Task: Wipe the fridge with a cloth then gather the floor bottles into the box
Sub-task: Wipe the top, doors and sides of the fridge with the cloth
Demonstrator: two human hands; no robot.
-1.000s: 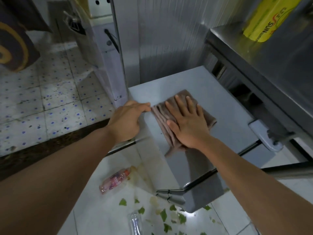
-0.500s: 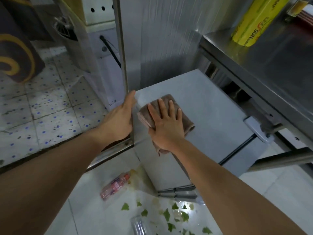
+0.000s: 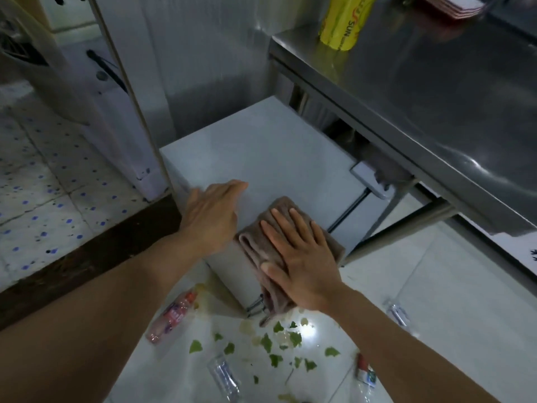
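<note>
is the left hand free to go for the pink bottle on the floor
Probably yes. The left hand lies flat on the fridge holding nothing, and the pink bottle lies below it on open floor, though reaching it means bending down.

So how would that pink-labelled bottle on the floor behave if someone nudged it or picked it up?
The pink bottle lies on its side on glossy tile, so a nudge would probably roll it. It looks like thin plastic, likely light. A yellowish spill by its top end may make it slippery.
</note>
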